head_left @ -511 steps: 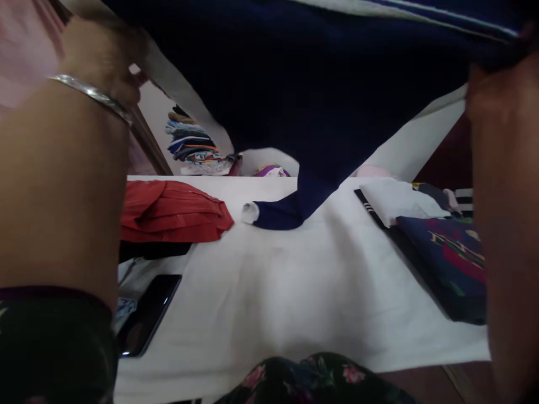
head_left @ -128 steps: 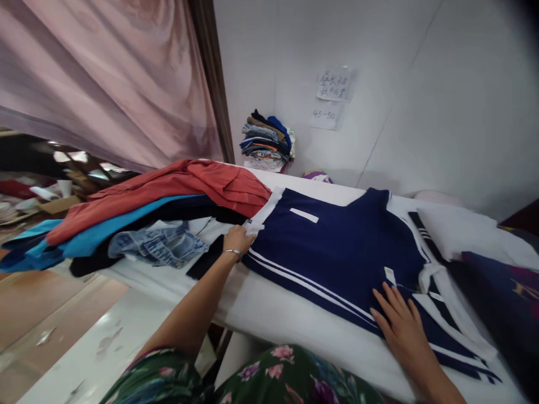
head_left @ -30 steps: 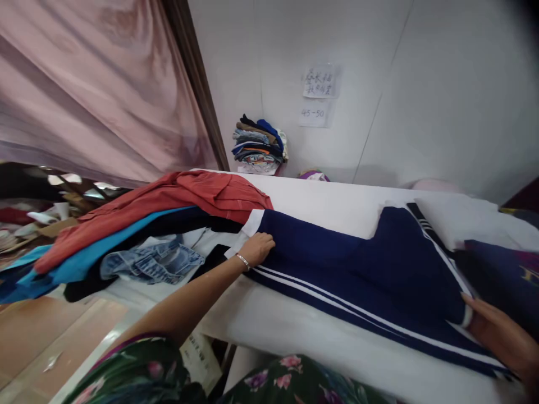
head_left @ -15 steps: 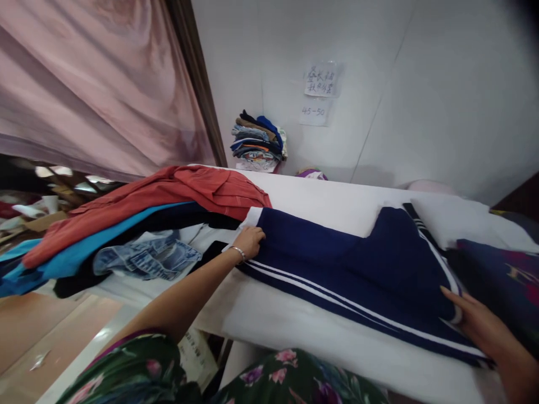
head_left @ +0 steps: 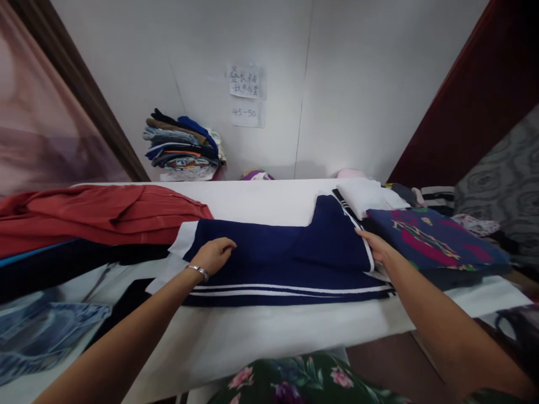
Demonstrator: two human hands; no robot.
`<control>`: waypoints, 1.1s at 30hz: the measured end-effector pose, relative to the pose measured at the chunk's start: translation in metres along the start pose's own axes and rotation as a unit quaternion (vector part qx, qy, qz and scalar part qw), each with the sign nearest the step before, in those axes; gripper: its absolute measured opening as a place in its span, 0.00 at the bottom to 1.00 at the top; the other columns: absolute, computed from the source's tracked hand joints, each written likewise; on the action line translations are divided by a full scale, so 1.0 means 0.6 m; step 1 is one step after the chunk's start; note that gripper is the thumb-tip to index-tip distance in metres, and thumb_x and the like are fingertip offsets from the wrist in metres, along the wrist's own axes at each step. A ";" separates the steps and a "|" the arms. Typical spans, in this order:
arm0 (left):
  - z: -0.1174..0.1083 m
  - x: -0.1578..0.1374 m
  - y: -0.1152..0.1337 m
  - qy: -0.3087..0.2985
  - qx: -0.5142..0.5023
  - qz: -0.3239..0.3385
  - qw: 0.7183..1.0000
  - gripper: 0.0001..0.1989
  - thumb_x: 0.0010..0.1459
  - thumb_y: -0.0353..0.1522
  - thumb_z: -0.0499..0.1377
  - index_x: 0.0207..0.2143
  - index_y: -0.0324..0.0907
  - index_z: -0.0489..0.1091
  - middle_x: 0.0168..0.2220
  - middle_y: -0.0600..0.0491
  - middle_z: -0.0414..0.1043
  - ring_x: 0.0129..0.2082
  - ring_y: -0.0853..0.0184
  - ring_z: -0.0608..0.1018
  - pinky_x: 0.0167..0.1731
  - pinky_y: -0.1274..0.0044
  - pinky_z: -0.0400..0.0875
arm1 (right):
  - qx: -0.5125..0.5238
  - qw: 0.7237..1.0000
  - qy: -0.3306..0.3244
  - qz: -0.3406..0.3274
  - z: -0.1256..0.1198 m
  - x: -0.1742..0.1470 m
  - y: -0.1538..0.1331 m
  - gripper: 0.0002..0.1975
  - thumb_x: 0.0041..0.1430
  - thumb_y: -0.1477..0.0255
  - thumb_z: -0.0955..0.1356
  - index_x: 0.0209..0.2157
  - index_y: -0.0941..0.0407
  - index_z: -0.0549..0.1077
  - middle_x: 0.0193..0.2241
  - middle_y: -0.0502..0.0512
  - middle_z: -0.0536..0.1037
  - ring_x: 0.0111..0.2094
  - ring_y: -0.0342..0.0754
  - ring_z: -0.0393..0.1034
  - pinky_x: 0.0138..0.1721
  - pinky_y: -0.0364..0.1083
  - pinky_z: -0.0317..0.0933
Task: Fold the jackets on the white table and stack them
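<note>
Navy trousers (head_left: 269,252) with white side stripes and a white hem lie folded lengthwise across the white table. Near the hem end is my left hand (head_left: 217,253), its fingers curled together over the cloth with nothing visible in them. At the other end, my right hand (head_left: 376,247) grips the white-edged waist, thumb on top and the other fingers partly hidden by the cloth.
Red clothing (head_left: 126,210) is piled at left, with light-blue denim (head_left: 50,331) closer to me. A patterned navy garment (head_left: 438,238) lies at right. Folded clothes (head_left: 183,146) are stacked at the back, below left of two paper signs (head_left: 247,95) on the wall.
The view has swung right. My left hand has let go of the white hem and moved inward over the navy cloth. My right hand still holds the waist; the trousers lie straighter.
</note>
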State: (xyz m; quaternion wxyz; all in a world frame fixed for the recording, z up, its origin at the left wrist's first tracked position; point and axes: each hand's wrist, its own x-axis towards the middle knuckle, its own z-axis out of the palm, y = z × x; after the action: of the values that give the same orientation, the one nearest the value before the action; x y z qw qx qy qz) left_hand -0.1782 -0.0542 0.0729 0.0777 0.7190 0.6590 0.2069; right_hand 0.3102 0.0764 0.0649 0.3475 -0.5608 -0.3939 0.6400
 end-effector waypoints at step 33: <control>0.082 0.187 0.321 -0.185 0.197 0.537 0.799 0.09 0.39 0.24 0.62 0.26 0.43 0.77 0.35 0.46 0.75 0.45 0.55 0.71 0.66 0.54 0.39 | -0.475 0.754 -0.196 -0.409 0.081 -0.132 0.065 0.26 0.60 0.75 0.62 0.60 0.52 0.68 0.56 0.57 0.75 0.56 0.51 0.70 0.58 0.52 0.61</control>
State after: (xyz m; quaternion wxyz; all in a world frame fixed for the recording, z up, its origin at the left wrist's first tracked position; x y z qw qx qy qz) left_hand 0.0227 0.0407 0.1247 -0.0685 0.9820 0.1670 -0.0554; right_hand 0.2724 -0.0171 0.0682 0.1798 -0.3018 -0.8984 0.2635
